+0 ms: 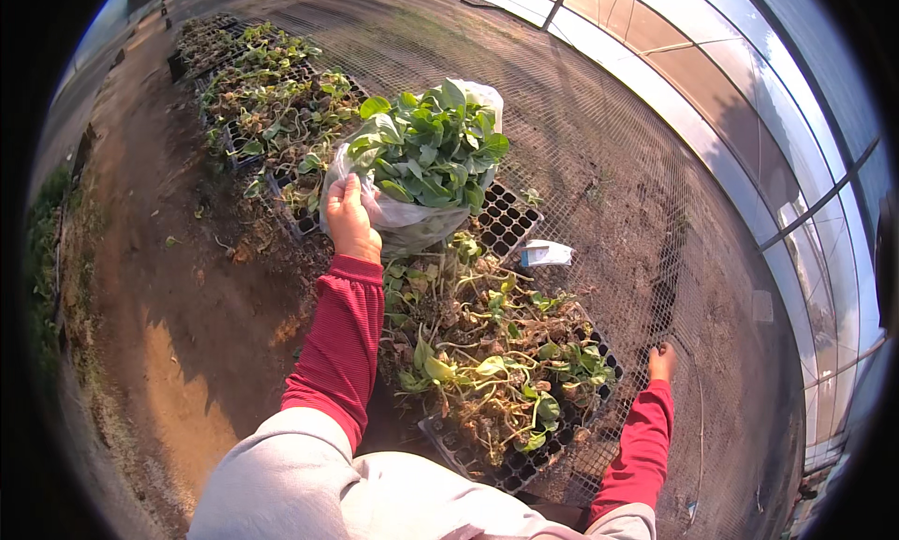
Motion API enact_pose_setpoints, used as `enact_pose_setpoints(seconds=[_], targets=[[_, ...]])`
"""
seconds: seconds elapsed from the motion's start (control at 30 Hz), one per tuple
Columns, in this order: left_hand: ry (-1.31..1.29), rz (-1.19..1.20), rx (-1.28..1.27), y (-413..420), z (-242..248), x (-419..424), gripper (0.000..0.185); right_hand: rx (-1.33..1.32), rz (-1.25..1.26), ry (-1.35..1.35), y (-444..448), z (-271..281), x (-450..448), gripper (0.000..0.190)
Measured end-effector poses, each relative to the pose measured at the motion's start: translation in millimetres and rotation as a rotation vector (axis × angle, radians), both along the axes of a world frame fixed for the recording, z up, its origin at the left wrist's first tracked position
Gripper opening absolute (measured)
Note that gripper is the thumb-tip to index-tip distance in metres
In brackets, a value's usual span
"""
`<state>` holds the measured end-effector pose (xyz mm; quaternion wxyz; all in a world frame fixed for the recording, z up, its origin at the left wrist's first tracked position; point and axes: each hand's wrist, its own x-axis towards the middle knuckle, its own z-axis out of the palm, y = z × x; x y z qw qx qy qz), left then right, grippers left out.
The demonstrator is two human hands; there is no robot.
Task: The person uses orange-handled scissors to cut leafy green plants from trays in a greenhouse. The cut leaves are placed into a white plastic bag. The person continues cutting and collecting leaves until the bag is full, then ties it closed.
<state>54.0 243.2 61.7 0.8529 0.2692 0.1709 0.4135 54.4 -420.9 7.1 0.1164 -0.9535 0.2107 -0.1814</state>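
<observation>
My left hand grips the gathered near rim of a clear plastic bag. Leafy green seedlings fill the bag and stand out above its mouth. The bag rests over seedling trays on a mesh bench, partly hiding them. Off to the right, my right hand hovers over the mesh with its fingers curled in; nothing shows in it. Between my arms lies a black cell tray covered by wilted, yellowing seedlings.
More trays of withered seedlings run along the bench to the far left. Beside the bag are a bare-celled tray and a white packet. The wire mesh bench top spreads right towards the plastic greenhouse wall. A dirt path runs at left.
</observation>
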Motion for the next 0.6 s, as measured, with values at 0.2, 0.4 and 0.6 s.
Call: enact_pose_setpoints(seconds=[0.2,0.4,0.6], targets=[[-0.087,0.011,0.026,-6,13,-6,0.013,0.097,0.754,-0.201,334,148,169,0.052],[-0.148,-0.038,-0.019,-4,31,-10,0.009,-0.168,0.952,-0.267,531,167,230,0.068],[-0.253,-0.205,-0.063,0,40,-13,0.004,-0.040,0.771,0.034,564,153,256,0.027]])
